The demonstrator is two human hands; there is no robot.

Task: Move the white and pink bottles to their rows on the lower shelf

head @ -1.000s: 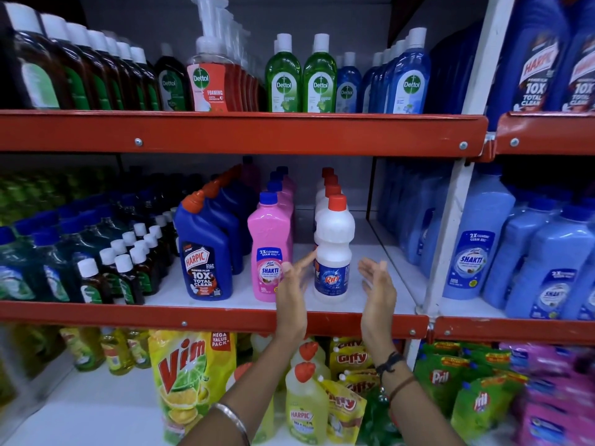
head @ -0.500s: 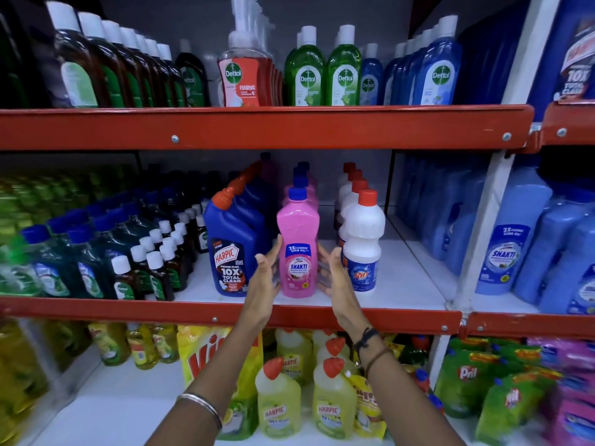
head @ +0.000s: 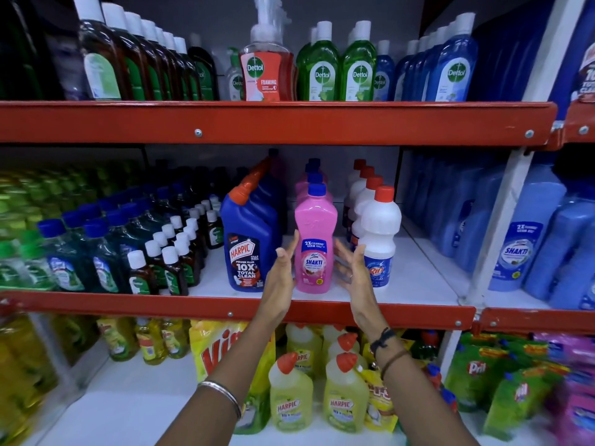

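A pink Shakti bottle (head: 315,239) with a blue cap stands upright at the front of its row on the white middle shelf (head: 415,281). To its right stands a white bottle (head: 379,239) with a red cap, first of a row of white bottles. My left hand (head: 282,268) is open just left of the pink bottle, fingers spread. My right hand (head: 351,268) is open just right of it, between the pink and white bottles. Neither hand grips the pink bottle; a small gap shows on each side.
A blue Harpic bottle (head: 249,243) heads a row left of the pink one. Small dark bottles (head: 170,262) fill the shelf's left. Light blue Shakti bottles (head: 521,246) stand past the white upright. Red shelf rail (head: 225,307) runs under my wrists; yellow Harpic bottles (head: 346,397) sit below.
Both hands shifted left from beside the white bottle to either side of the pink bottle. The camera view also turned left and moved closer.
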